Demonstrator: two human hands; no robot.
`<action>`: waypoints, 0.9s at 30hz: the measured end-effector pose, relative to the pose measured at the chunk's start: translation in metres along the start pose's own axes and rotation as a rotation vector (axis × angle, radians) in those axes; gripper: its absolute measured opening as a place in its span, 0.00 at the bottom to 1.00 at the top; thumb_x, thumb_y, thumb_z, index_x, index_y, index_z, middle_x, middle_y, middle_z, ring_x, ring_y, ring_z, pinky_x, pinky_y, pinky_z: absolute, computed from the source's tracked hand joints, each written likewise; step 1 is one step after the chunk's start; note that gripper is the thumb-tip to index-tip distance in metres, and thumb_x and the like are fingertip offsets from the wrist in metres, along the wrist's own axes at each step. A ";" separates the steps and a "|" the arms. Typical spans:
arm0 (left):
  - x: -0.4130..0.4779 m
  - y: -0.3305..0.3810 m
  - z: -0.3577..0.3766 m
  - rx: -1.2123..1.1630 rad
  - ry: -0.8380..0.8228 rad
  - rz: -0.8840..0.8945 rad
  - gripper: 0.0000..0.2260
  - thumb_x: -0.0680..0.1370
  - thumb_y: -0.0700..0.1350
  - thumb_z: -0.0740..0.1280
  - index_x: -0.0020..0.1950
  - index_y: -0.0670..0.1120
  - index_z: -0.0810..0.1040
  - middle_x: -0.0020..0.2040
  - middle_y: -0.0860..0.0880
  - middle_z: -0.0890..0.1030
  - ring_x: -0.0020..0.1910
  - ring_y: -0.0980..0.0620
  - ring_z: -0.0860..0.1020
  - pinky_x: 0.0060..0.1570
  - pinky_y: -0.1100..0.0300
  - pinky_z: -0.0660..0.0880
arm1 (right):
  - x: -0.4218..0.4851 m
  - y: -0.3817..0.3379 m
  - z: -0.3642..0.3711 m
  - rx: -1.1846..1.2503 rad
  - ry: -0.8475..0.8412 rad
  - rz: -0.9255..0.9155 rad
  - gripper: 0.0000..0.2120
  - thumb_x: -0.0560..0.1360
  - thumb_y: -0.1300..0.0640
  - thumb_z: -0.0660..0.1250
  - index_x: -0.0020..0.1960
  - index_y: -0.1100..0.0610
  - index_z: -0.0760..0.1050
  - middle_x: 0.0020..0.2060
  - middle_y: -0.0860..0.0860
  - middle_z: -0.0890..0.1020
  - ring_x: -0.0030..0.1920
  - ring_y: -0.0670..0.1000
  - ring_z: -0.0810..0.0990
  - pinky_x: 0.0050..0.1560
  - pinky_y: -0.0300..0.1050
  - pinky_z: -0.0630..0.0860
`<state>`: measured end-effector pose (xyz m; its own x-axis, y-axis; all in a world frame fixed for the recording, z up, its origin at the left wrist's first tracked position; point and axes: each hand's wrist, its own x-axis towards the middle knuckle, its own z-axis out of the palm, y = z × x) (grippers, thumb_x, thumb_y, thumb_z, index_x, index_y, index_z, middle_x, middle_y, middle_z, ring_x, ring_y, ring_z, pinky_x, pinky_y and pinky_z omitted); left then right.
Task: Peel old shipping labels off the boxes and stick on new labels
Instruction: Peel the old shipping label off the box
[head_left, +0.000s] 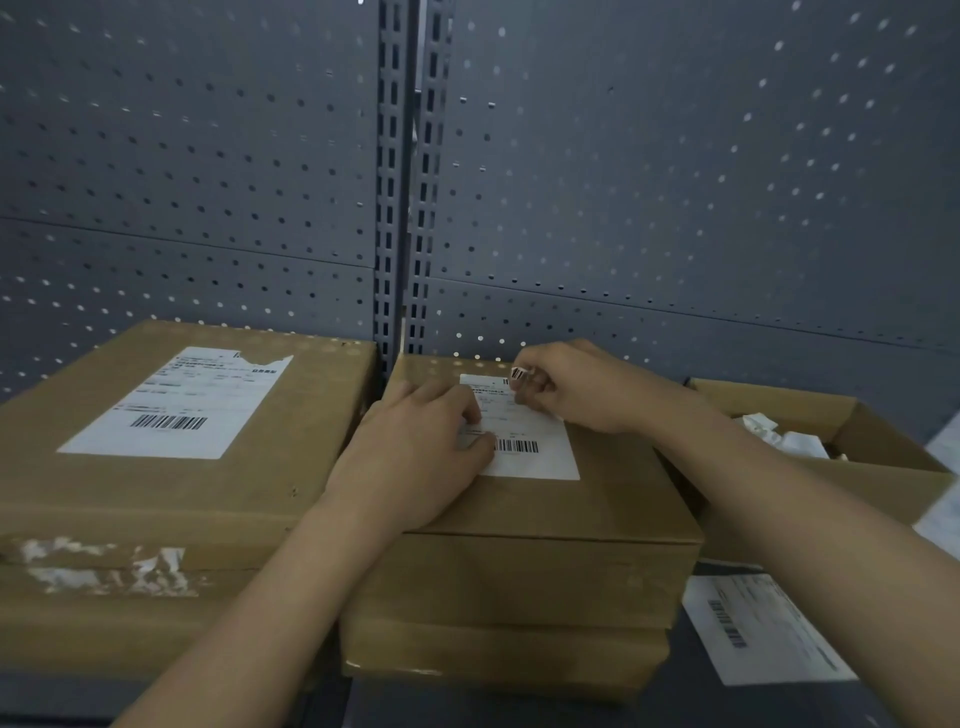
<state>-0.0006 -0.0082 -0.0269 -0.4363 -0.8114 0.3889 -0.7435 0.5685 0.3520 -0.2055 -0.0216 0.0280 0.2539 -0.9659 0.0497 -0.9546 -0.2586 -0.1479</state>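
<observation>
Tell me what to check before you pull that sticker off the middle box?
1. Right hand pinches a lifted corner of the label: ok.
2. Left hand presses the middle box steady: ok.
3. Label tearing under the fingers: cannot tell.
4. Open box holding crumpled scraps sits beside it: ok.
5. Loose label sheet lies nearby: ok; new or old, cannot tell.

The left hand (415, 452) presses flat on the middle box (545, 519) and its label (543, 460) — the right hand (569, 389) pinches the label's far corner, lifted off the cardboard. Another box (270, 467) stands just left.
</observation>
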 end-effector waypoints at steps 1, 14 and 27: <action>0.000 0.000 0.000 0.001 -0.002 -0.001 0.13 0.78 0.60 0.62 0.58 0.55 0.75 0.57 0.58 0.75 0.58 0.52 0.69 0.58 0.55 0.70 | 0.000 0.000 0.000 0.000 -0.012 0.006 0.06 0.81 0.58 0.63 0.57 0.53 0.76 0.49 0.48 0.81 0.50 0.49 0.80 0.53 0.51 0.79; -0.001 0.001 -0.002 -0.014 -0.002 -0.010 0.13 0.78 0.59 0.62 0.58 0.55 0.75 0.55 0.58 0.75 0.59 0.52 0.68 0.58 0.56 0.70 | -0.019 0.013 0.000 0.187 -0.048 -0.048 0.08 0.83 0.57 0.58 0.59 0.46 0.72 0.51 0.42 0.78 0.52 0.39 0.77 0.51 0.43 0.75; 0.000 0.001 -0.002 -0.016 0.004 0.001 0.13 0.78 0.59 0.62 0.58 0.55 0.75 0.54 0.59 0.74 0.58 0.53 0.69 0.58 0.55 0.70 | -0.017 0.023 0.004 0.048 0.050 -0.066 0.12 0.79 0.47 0.65 0.56 0.51 0.82 0.49 0.44 0.75 0.48 0.40 0.72 0.48 0.39 0.68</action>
<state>0.0000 -0.0069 -0.0248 -0.4350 -0.8101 0.3931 -0.7350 0.5716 0.3648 -0.2310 -0.0108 0.0196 0.3071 -0.9453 0.1100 -0.9272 -0.3233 -0.1894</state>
